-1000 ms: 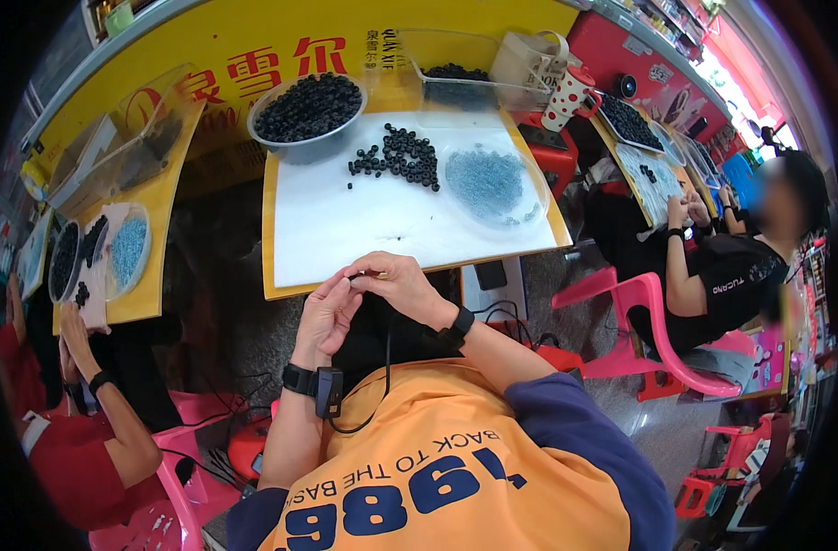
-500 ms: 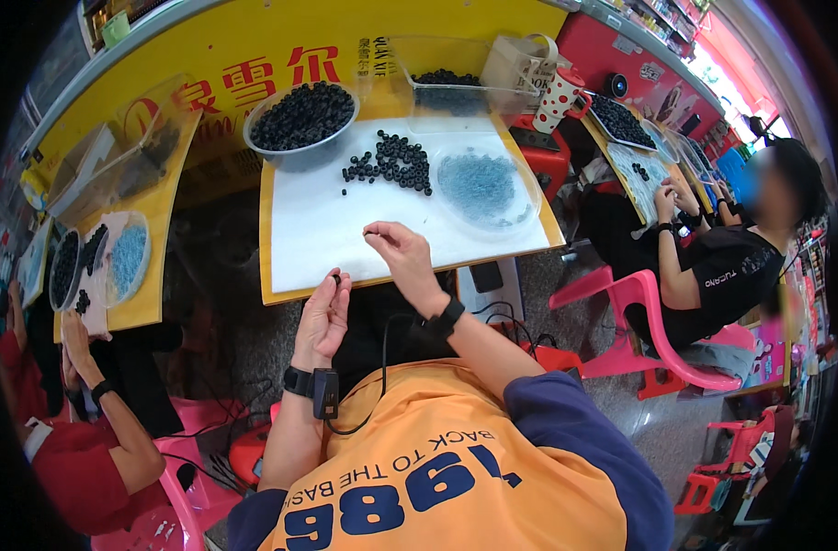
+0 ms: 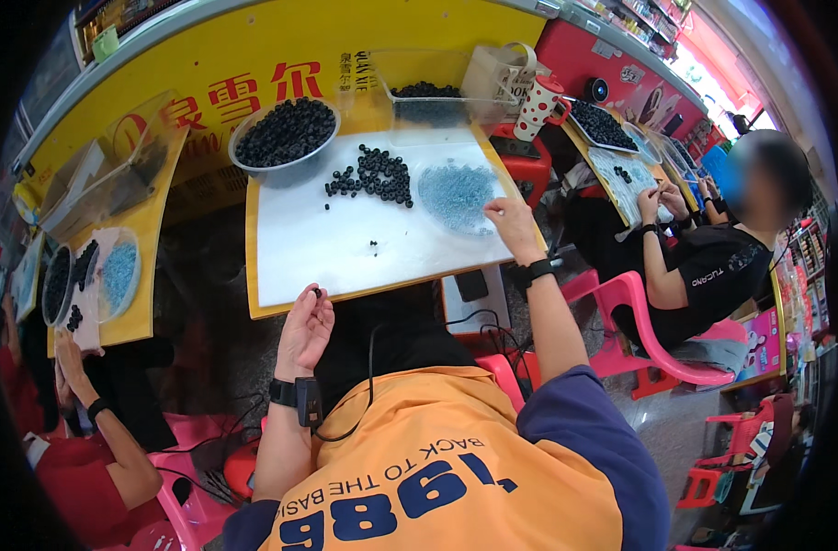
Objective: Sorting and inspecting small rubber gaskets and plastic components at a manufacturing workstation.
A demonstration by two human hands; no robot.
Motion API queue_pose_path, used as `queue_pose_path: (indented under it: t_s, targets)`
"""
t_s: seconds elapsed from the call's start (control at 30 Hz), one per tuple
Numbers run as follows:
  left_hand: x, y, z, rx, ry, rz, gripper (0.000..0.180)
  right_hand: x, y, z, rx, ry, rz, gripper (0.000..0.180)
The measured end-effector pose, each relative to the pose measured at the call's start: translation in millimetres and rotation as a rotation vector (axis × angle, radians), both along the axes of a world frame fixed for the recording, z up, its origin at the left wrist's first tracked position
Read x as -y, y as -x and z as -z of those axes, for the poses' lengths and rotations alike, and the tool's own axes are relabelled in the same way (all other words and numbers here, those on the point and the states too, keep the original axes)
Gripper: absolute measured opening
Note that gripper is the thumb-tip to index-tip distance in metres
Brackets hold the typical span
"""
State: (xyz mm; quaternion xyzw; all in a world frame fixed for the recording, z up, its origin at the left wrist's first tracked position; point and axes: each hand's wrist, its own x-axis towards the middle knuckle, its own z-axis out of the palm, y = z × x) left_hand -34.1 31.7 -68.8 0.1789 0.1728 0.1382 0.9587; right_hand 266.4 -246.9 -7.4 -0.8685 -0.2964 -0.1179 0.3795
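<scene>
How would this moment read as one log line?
left hand: holds black bead; right hand: by blue beads; white mat: loose black beads

glassy-looking blue beads (image 3: 456, 195), smooth translucent plastic bowl (image 3: 290, 172)

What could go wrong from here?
The small black bead pinched in the left hand could slip near the white tabletop's edge. The right hand, by the shallow tray, might nudge it and spill blue pieces. Loose black beads might roll if bumped.
</scene>
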Motion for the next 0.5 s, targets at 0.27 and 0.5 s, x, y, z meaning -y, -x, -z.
queue_pose_path:
  t_s: [0.27, 0.5]
  targets:
    - [3, 4, -3, -0.057, -0.011, 0.025, 0.016, 15, -29, 21, 0.056, 0.218, 0.014, 0.016]
    - [2, 5, -6, -0.053, -0.013, 0.03, 0.017, 23, -38, 20, 0.081, 0.234, 0.013, 0.016]
